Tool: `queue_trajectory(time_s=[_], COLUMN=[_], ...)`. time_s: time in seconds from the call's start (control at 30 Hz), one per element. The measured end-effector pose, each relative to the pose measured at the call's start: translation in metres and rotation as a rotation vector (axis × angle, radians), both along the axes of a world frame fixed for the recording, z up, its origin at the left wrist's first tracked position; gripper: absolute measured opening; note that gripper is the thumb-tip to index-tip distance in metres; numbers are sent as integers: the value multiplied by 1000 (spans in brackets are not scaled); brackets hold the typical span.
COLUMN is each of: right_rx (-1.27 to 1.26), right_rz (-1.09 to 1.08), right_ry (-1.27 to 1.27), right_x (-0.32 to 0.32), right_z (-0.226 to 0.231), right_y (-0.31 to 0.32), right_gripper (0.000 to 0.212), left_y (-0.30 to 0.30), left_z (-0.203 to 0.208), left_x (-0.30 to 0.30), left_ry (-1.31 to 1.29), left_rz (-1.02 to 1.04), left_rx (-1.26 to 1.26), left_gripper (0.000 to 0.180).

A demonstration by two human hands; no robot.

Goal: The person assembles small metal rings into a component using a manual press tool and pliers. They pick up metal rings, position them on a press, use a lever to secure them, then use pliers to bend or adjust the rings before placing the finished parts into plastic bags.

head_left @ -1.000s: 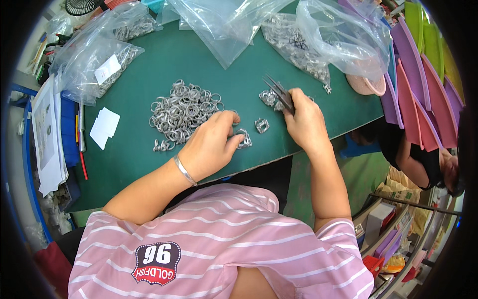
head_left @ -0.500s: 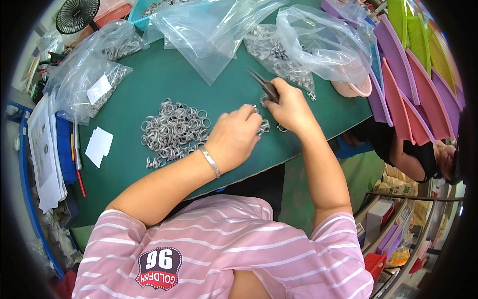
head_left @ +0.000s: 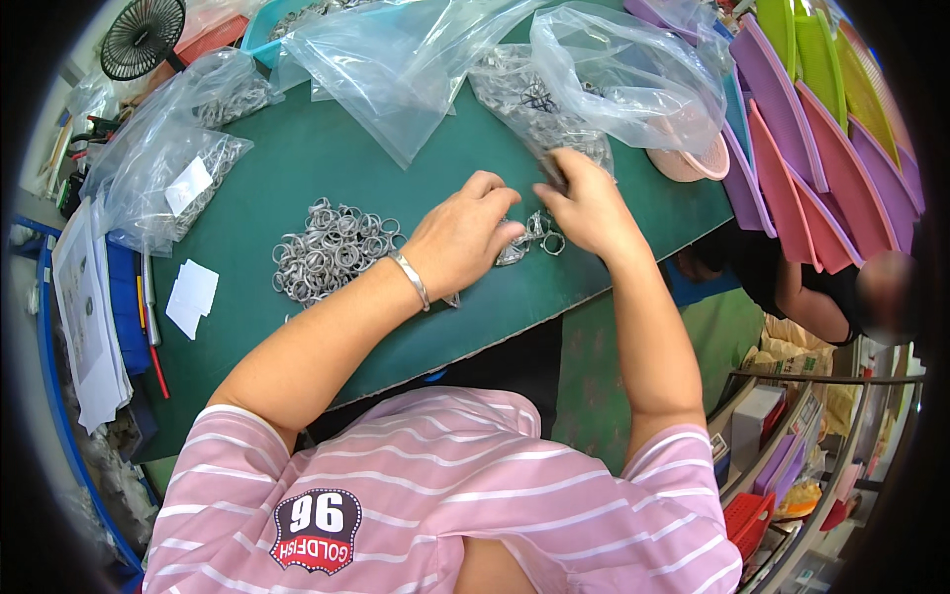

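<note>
Just above the green table, my left hand (head_left: 465, 230) is open, thumb and forefinger apart, beside a small cluster of silvery metal rings (head_left: 512, 253). A metal bangle circles that wrist. My right hand (head_left: 592, 203) is closed round dark long-nosed pliers (head_left: 551, 170), blurred and partly hidden by the fingers. A single ring (head_left: 553, 244) lies below the right hand. Left of my left hand, a heap of grey metal rings (head_left: 332, 247) rests on the table, its near edge partly covered by my left forearm.
Clear plastic bags of metal parts (head_left: 158, 168) lie along the left and back of the green table (head_left: 267, 361). White paper pieces (head_left: 193, 297) are at left. A pink basket (head_left: 698, 163) and stacked coloured trays (head_left: 792, 119) stand at right, near another person (head_left: 816, 302).
My left hand has lifted a little and its thumb and forefinger have spread. My right hand has shifted slightly, and the pliers have turned more upright. The view has shifted slightly.
</note>
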State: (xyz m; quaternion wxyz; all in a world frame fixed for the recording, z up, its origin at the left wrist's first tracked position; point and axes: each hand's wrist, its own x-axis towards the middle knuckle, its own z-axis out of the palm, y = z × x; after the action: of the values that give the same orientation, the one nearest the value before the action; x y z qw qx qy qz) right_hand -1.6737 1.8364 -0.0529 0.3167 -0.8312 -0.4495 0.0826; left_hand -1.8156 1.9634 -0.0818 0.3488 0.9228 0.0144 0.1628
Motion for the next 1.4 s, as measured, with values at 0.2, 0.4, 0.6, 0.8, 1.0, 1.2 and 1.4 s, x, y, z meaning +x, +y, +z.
queue_trajectory(time_s=[0.2,0.4,0.6,0.8,1.0,1.2,1.4], right_rx=[-80,51,0,654,1212,1099,1720], right_rz=[236,435,514,-65,-314,-259,-304], right_ry=[-268,-533,-591,-35,815,862,1686], right_x=[33,-17,-29,-18,2,0,7], right_z=[-34,-2,-46,-27,-35,-41,-1], right_y=[39,0,-7,13,30,36,-107], right_gripper=[30,42,36,25,30,28,27], left_y=[14,27,10,-7,-11,-12,-13], left_z=[-10,10,15,8,1,9,22], left_x=[3,-40,-65,-68,-65,-60,-73], left_ry=[194,-126,-50,44,53,-1,-57], left_rz=[15,185,77,4,19,0,61], left_rx=[189,63,-51,-4,-9,11,-121], left_gripper=[22,19,21,27,22,21,15])
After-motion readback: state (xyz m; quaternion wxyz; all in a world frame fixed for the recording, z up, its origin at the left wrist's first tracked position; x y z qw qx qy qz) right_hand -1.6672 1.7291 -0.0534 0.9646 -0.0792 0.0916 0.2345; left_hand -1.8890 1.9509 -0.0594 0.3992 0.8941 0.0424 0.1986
